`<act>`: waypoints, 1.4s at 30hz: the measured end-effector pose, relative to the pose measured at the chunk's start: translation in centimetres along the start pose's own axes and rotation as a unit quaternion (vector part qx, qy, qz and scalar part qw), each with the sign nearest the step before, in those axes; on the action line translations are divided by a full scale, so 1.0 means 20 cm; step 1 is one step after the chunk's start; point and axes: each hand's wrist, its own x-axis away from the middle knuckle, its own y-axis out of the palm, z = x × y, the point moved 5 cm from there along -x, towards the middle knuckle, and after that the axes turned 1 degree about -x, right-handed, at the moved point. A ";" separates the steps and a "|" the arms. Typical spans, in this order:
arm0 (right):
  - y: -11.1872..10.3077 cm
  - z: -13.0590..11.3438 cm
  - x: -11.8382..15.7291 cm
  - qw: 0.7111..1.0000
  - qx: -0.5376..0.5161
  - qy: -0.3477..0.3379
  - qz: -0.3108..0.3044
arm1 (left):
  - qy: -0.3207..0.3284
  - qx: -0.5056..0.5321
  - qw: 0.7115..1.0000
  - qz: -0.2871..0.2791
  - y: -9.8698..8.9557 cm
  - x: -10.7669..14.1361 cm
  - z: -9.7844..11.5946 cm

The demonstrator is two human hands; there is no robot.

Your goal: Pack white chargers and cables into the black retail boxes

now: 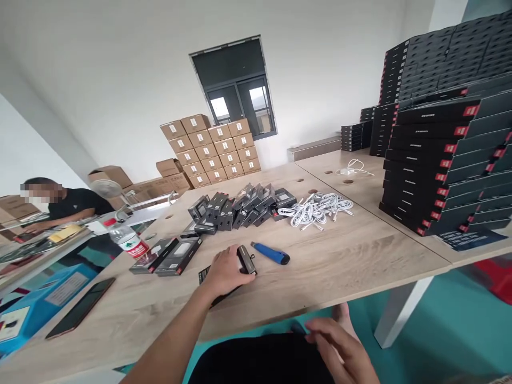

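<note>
My left hand (226, 270) is closed over a dark retail box (247, 260) near the table's front edge, its thumb along the near side. A small black loop sticks out at the box's right end. Just beyond it lies a blue utility knife (271, 253). Below the table edge, over my lap, my right hand (340, 344) is partly blurred, and whether its fingers hold anything is unclear. Two dark boxes with clear windows (180, 256) lie left of my left hand. Farther back are a heap of similar small boxes (240, 207) and a pile of white cables (314, 209).
Tall stacks of black boxes (416, 160) stand at the right. A water bottle (130, 240) and a phone (82, 306) are at the left, beside a blue container (60, 293). Another person (68, 202) sits at a far table. Cartons (212, 149) are piled against the wall.
</note>
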 end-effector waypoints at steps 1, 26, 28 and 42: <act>0.06 -0.09 -0.07 1.000 -0.001 -0.009 -0.027 | 0.057 -0.040 0.998 -0.003 -0.01 0.04 0.03; 1.10 -0.28 -0.83 0.910 -0.091 0.020 -0.404 | 0.217 -0.340 0.910 0.093 -0.19 0.10 -0.15; 1.09 -0.28 -0.83 0.910 -0.089 0.019 -0.404 | 0.230 -0.340 0.908 0.080 -0.20 0.10 -0.13; 1.04 -0.29 -0.86 0.954 -0.055 -0.035 -0.292 | 0.272 -0.294 0.915 0.042 -0.17 0.10 -0.08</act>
